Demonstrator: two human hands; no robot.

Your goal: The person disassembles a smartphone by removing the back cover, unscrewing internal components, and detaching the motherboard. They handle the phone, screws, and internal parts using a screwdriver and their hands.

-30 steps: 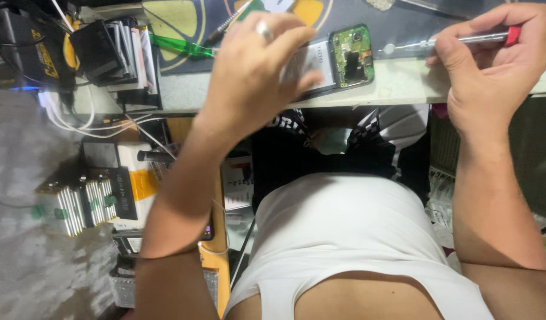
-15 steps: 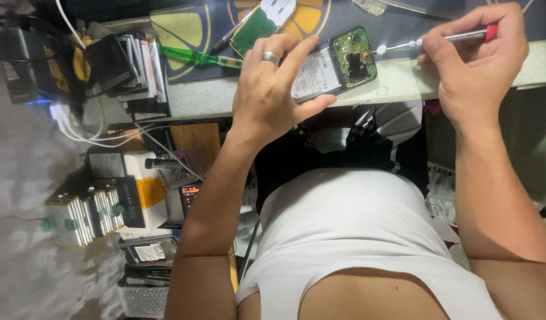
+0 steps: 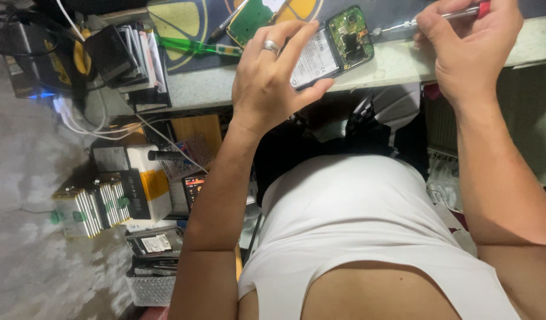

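A: Starting with the hands: what is each one doing?

B: The left hand [image 3: 267,83] is curling around the opened phone [image 3: 332,50], thumb underneath near the desk edge and fingers arching over the top, so it is closing on the phone's near end and propping it at the front of the desk [image 3: 397,62]. There is a ring on one finger. The right hand [image 3: 471,50] is pinching a slim screwdriver [image 3: 430,21], fingers bunched tightly around the shaft with the red cap sticking out past them.

A: And how is the phone lying relative to them?

B: Its long axis is running slantwise, from the left hand's palm up and away toward the right. The back is off: a pale battery is showing at the held end, and the green circuit board is facing out at the free end. That free end is pointing at the screwdriver.

A: So which hand is nearer the board?

B: The right one, through the tool. The screwdriver is lying almost level, its tip aiming leftward and sitting just beside the board's corner; whether it is touching I cannot tell.

A: Anything around them?

B: Another green board [image 3: 249,18] is lying on the dark mat [image 3: 184,24] just behind the left fingers, with a green-handled tool [image 3: 193,46] beside it, and a stack of phones [image 3: 128,56] is standing farther left.
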